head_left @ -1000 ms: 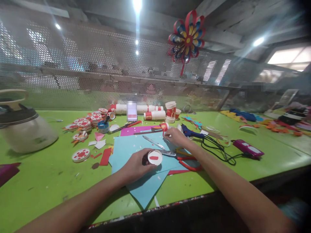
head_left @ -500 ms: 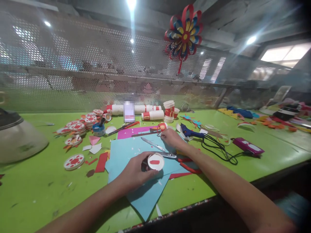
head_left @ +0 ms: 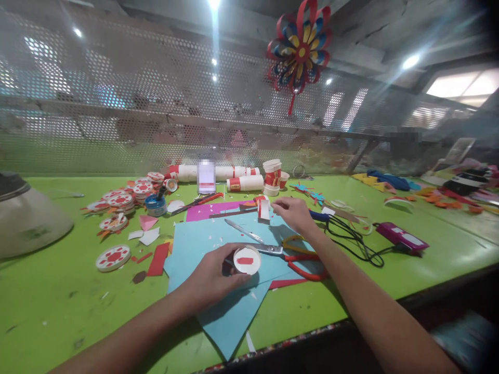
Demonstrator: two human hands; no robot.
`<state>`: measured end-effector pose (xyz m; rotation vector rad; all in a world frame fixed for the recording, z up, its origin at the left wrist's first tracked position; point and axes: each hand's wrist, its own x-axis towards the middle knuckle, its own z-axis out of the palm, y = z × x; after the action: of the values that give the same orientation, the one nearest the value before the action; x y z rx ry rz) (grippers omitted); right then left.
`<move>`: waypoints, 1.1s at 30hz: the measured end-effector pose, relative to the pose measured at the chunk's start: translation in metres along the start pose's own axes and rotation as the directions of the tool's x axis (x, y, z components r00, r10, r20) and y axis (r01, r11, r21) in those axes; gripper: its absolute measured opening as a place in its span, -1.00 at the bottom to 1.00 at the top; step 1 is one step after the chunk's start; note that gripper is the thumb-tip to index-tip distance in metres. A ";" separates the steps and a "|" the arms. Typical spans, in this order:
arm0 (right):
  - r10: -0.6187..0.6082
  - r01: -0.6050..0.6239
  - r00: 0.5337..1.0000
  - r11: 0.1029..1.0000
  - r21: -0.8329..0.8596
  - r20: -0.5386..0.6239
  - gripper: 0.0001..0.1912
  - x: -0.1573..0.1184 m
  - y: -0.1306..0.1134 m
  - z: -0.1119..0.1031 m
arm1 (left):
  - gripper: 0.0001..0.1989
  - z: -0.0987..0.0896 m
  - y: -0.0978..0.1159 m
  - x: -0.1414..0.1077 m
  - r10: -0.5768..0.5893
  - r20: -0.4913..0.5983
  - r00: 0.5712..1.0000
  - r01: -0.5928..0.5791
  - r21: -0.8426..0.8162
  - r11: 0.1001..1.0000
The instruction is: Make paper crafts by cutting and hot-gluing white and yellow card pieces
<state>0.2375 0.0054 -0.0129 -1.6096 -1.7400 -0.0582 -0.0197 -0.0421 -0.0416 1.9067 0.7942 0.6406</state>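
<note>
Paper cup [head_left: 247, 261], grasped in my left hand [head_left: 216, 267], is over blue paper [head_left: 230, 322] near the front edge of the green desk [head_left: 47, 291]; whether my right hand [head_left: 295, 212] pinches anything, I cannot tell. Perforated panelling [head_left: 136, 114] rises behind the back edge.

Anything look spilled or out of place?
Nothing looks spilled. The scissors look awkwardly placed: their blades point toward the left hand, which holds a white round piece. A white paper strip lies astray by the front edge of the green table.
</note>
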 end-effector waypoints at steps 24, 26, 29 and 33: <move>0.132 -0.084 0.982 0.946 0.313 -0.137 -0.72 -0.007 0.011 -0.013 | -0.51 -0.001 -0.006 0.005 -0.124 0.041 0.991 0.129 -0.170 0.977; 0.131 -0.085 0.983 0.947 0.309 -0.132 -0.73 -0.008 0.008 -0.013 | -0.49 -0.002 -0.006 0.007 -0.131 0.042 0.990 0.137 -0.202 0.970; 0.112 -0.078 0.989 0.951 0.299 -0.098 -0.74 -0.009 0.002 -0.012 | -0.49 -0.002 -0.008 0.007 -0.130 0.036 0.991 0.134 -0.211 0.968; 0.050 -0.046 0.999 0.959 0.278 -0.006 -0.71 -0.012 -0.003 -0.009 | -0.52 -0.001 -0.013 0.007 -0.077 0.018 0.997 0.079 -0.219 0.973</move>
<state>0.2390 -0.0099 -0.0115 -1.4394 -1.6176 0.1913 -0.0190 -0.0323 -0.0522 1.6687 0.7557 0.6430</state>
